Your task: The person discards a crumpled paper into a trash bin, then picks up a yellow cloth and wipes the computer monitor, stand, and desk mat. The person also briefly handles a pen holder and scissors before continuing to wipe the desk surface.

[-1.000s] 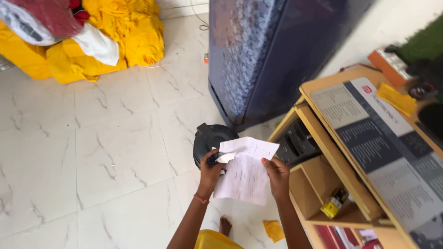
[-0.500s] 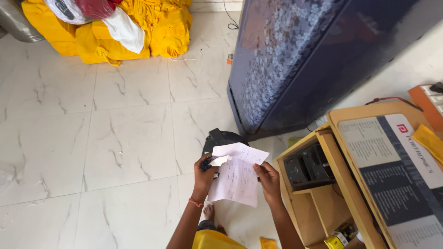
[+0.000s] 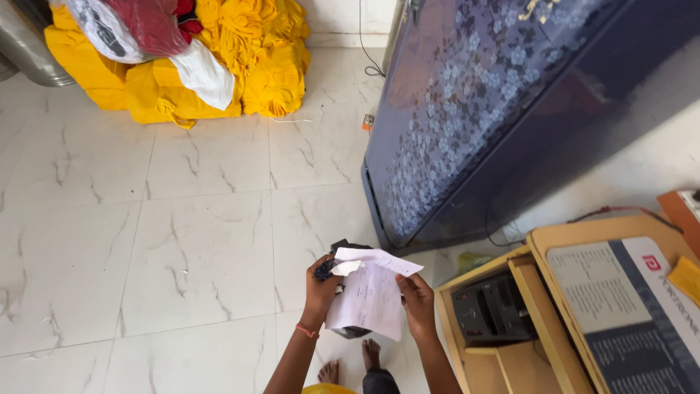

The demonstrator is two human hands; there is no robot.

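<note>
Head view | left hand (image 3: 321, 283) fingers pinch creased white printed paper (image 3: 368, 295) | right hand (image 3: 417, 303) fingers grip its edge

To your left the marble floor (image 3: 182, 241) lies open, so a hand can pass freely there. Ahead on your right the tall blue floral cabinet (image 3: 467, 109) blocks the way. The wooden shelf unit (image 3: 539, 306) stands just beside your right hand (image 3: 417, 299). A black round thing (image 3: 343, 252) sits under the paper (image 3: 368, 292). The yellow cloth heap (image 3: 219, 66) lies well apart.
</note>
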